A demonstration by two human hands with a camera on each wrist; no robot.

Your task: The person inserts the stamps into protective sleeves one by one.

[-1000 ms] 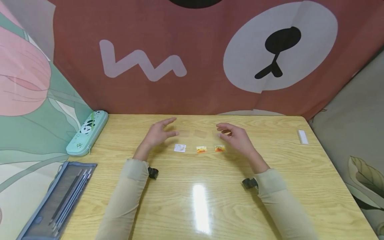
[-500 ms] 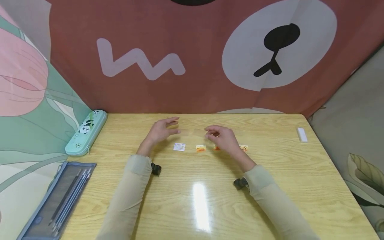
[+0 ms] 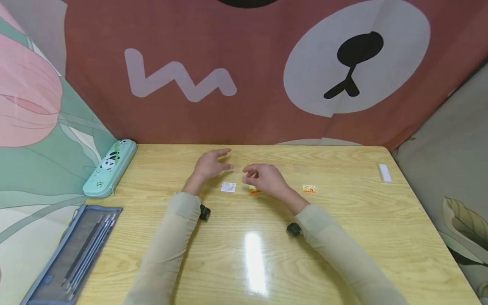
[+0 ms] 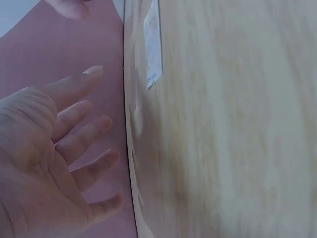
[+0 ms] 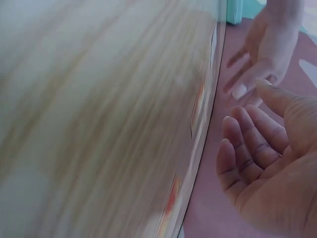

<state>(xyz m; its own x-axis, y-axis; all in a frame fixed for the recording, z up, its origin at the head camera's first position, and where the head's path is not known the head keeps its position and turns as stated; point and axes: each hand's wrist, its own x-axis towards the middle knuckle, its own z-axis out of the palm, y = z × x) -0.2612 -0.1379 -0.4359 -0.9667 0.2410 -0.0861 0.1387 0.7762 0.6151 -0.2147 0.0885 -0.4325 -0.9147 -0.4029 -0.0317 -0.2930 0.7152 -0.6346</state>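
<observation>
In the head view, several small printed paper pieces, like stamps, lie in a row across the wooden table. The white piece (image 3: pixel 228 187) is on the left, just in front of my left hand (image 3: pixel 209 164), whose fingers are spread and hold nothing. My right hand (image 3: pixel 267 178) hovers beside it with loosely bent fingers, partly covering an orange piece (image 3: pixel 254 190). Further right, another orange piece (image 3: pixel 309 189) shows fully. Nothing sits between the right fingers (image 5: pixel 242 144) in the right wrist view, where the left hand (image 5: pixel 270 47) faces them.
A mint pencil case (image 3: pixel 110 169) with a panda print stands at the table's far left corner. Nearer lies a blue mesh pouch (image 3: pixel 76 254) of pencils. A white block (image 3: pixel 384 173) lies at the right. Behind the table (image 3: pixel 228 254) hangs a reddish-brown cloth (image 3: pixel 183 123).
My right hand has moved left toward the left hand, uncovering the rightmost orange piece and covering the one left of it. My left hand has shifted slightly right.
</observation>
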